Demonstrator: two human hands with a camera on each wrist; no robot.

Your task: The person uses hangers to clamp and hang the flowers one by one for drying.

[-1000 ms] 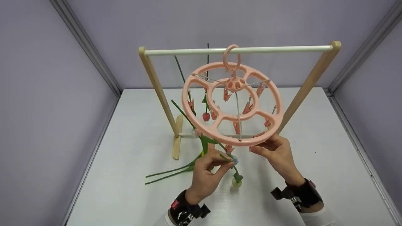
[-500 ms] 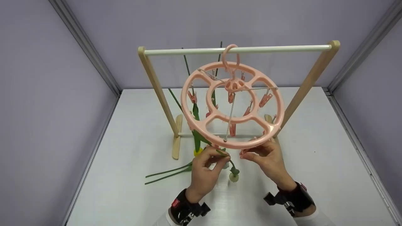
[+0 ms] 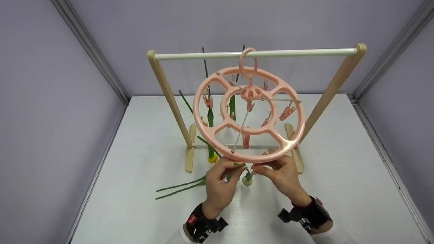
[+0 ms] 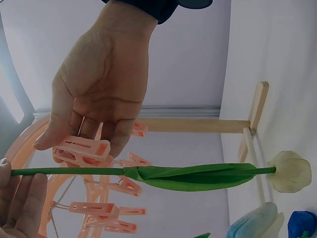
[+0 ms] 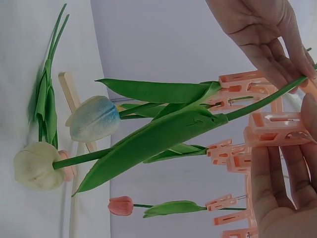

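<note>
A pink round clip hanger (image 3: 203, 125) hangs by its hook from the white rail (image 3: 305, 52) of a wooden stand. Under its near rim my left hand (image 3: 237, 168) pinches the green stem (image 4: 74, 171) of a cream tulip (image 3: 247, 182), whose head (image 4: 290, 171) hangs below. My right hand (image 3: 259, 168) pinches a pink clip (image 4: 81, 148) on the ring, right beside the stem's end. In the right wrist view the clip (image 5: 272, 130) sits between my right fingers (image 5: 270, 183), and the stem (image 5: 267, 101) runs just above it to my left hand (image 5: 277, 59).
Other tulips hang from clips: a blue one (image 5: 94, 119), a pink one (image 5: 120, 205) and a yellow one (image 3: 212, 158). Two loose green stems (image 3: 179, 188) lie on the white table left of my hands. The stand's feet (image 3: 190, 149) and purple walls close in behind.
The ring has turned and swung left. My right hand slid left along the rim toward my left hand, and the cream tulip rose closer to the clip.
</note>
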